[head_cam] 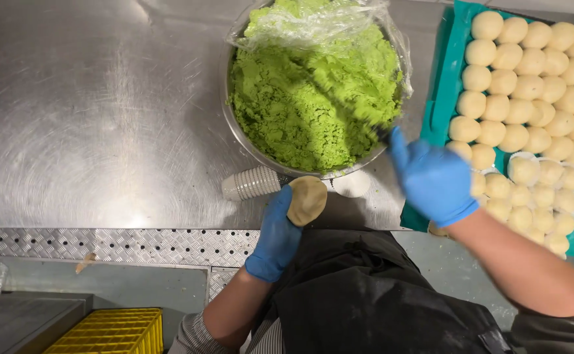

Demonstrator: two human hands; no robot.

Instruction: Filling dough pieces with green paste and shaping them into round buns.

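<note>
Left hand (276, 237), blue-gloved, cupped a flattened tan dough disc (307, 199) at the tabletop's (90, 118) near edge; right hand (434, 180), also gloved, was clamped on a blurred tool (352, 108) digging into crumbly green paste (313, 98) in a round steel bowl (261, 157) with cling film at its far rim. Step judged: scooping filling, the portion then needing placement on the disc. Right: teal tray (446, 78) of smooth pale dough balls (530, 72); stacked white paper cups (251, 183) near the bowl.

Commercial kitchen: steel worktop (90, 118), dough-ball tray (446, 85), filling bowl (234, 124).
</note>
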